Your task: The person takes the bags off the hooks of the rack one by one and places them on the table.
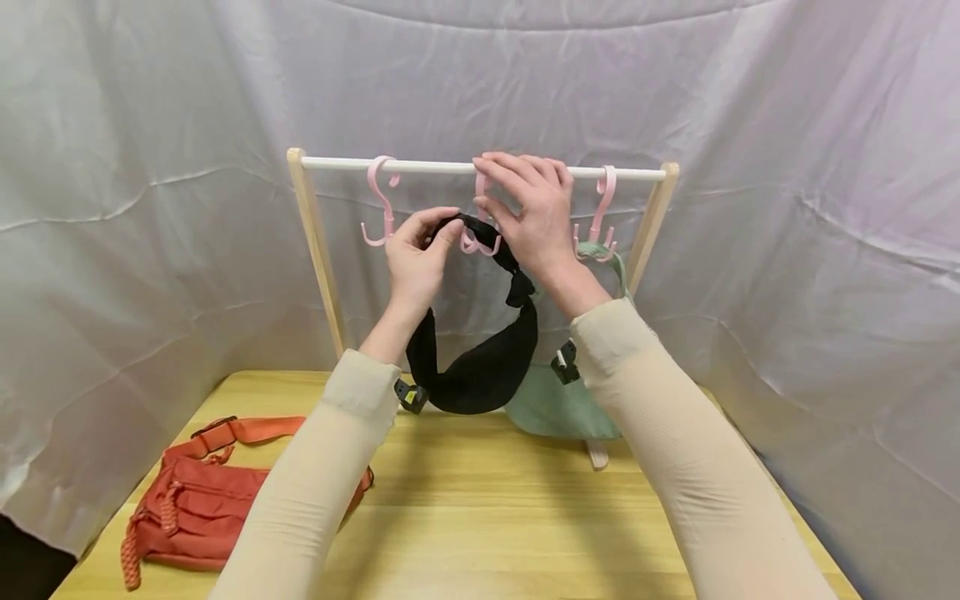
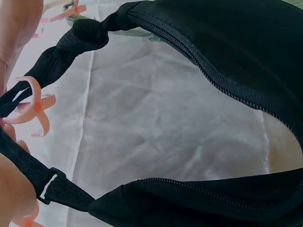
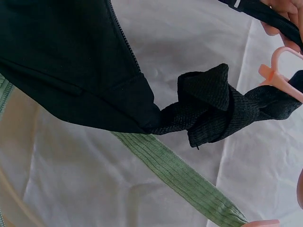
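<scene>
My left hand (image 1: 420, 258) pinches the strap of a black sling bag (image 1: 480, 375) between thumb and fingers, beside the prongs of the middle pink hook (image 1: 482, 185). The bag hangs below in a loop, with a knot (image 3: 208, 104) in its strap and a zipper along its edge. In the left wrist view the strap passes at the prongs of the pink hook (image 2: 37, 108). Up at the rod, my right hand (image 1: 536, 208) holds the upper part of that hook, thumb below and fingers above; the palm side is hidden.
A white rod (image 1: 337, 163) on wooden posts carries a left pink hook (image 1: 386, 204) and a right pink hook (image 1: 600, 208). From the right one hangs a green bag (image 1: 562, 408). A red waist bag (image 1: 202, 508) lies on the wooden table (image 1: 465, 533) at left. Grey cloth surrounds it.
</scene>
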The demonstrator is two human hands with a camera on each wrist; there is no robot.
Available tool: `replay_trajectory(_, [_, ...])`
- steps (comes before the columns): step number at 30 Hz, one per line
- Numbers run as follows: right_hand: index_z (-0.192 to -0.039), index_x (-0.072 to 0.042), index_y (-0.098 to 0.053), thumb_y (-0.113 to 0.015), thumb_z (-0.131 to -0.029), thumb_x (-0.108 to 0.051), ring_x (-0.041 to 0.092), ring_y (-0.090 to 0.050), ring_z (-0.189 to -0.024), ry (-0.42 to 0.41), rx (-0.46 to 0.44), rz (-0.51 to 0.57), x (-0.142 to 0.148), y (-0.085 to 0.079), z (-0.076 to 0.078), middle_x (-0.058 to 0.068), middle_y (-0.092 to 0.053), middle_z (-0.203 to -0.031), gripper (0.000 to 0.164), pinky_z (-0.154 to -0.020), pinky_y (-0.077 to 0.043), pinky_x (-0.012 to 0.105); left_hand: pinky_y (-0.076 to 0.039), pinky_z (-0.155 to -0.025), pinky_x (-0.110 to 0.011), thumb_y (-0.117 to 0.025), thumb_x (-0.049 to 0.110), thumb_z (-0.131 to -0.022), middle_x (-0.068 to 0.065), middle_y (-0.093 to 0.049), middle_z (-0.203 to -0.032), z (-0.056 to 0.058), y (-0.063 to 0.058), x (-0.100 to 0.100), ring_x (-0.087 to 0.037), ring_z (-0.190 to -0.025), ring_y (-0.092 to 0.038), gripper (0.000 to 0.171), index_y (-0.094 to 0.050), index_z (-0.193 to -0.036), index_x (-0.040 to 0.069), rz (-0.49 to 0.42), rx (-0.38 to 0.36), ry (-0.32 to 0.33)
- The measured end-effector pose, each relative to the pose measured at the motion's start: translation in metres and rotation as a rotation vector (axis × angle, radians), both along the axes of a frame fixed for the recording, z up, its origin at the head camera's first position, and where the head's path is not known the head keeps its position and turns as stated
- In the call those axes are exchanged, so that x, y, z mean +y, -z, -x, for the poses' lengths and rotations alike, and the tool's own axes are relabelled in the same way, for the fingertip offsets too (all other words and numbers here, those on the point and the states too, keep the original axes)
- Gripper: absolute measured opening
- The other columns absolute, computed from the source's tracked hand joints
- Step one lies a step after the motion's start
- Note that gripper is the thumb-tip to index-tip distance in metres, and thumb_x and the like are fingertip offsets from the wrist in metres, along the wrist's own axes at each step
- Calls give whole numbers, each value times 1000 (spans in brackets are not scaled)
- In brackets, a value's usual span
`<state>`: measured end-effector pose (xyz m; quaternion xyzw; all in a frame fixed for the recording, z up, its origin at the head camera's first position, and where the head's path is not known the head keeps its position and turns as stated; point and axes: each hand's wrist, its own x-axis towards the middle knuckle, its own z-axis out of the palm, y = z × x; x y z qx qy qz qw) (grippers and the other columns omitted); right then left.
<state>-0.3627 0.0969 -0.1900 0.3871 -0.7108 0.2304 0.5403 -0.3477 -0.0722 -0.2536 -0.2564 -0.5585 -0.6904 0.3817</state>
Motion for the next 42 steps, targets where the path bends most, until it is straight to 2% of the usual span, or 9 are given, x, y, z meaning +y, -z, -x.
replay_trajectory(4, [-130, -16, -75, -77, -94, -34, 25, -60, -119, -4, -15, 4, -1, 0, -1, 1, -72, -130, 41, -110, -31, 40, -54, -74, -20, -77, 0, -92, 0, -76, -97, -1, -2, -2, -8, -85, -68, 21, -74, -110, -9, 9, 1, -11])
replay_trajectory(15, [-129, -16, -76, -78, -92, -35, 25, -60, -120, -1, -41, 23, -4, -1, 0, 0, -73, -129, 42, -110, -30, 40, -51, -64, -18, -80, 3, -91, 0, -78, -95, -3, -8, -6, -5, -73, -65, 18, -77, -107, -5, 56, 19, -71])
replay_trajectory(23, [-126, -15, -77, -83, -88, -28, 26, -60, -120, 3, -59, 37, -8, -1, 1, 1, -73, -128, 41, -111, -30, 40, -52, -64, -18, -83, 2, -86, -9, -80, -97, -2, -9, -9, -4, -73, -67, 19, -79, -104, -3, 41, 70, -72])
replay_trajectory(30, [-125, -15, -77, -85, -85, -25, 25, -60, -120, 3, -74, 54, -9, -1, 2, 0, -74, -127, 42, -111, -29, 39, -52, -65, -19, -82, -1, -85, -7, -80, -95, -8, -8, -7, -5, -73, -67, 19, -79, -102, -6, 51, 109, -69])
replay_trajectory(37, [-125, -15, -77, -85, -85, -26, 25, -60, -119, -5, -68, 53, -8, -1, 2, 1, -74, -127, 43, -111, -30, 40, -53, -66, -20, -82, -2, -84, -5, -79, -92, -11, -5, -6, -7, -74, -68, 19, -79, -102, -7, 50, 116, -60])
replay_trajectory(42, [-125, -16, -78, -84, -85, -30, 24, -61, -118, 4, -83, 58, -7, -2, 2, 0, -74, -127, 43, -111, -29, 39, -55, -67, -20, -82, -3, -84, -15, -78, -95, -11, -2, -4, -7, -75, -69, 19, -79, -102, -7, 56, 140, -42])
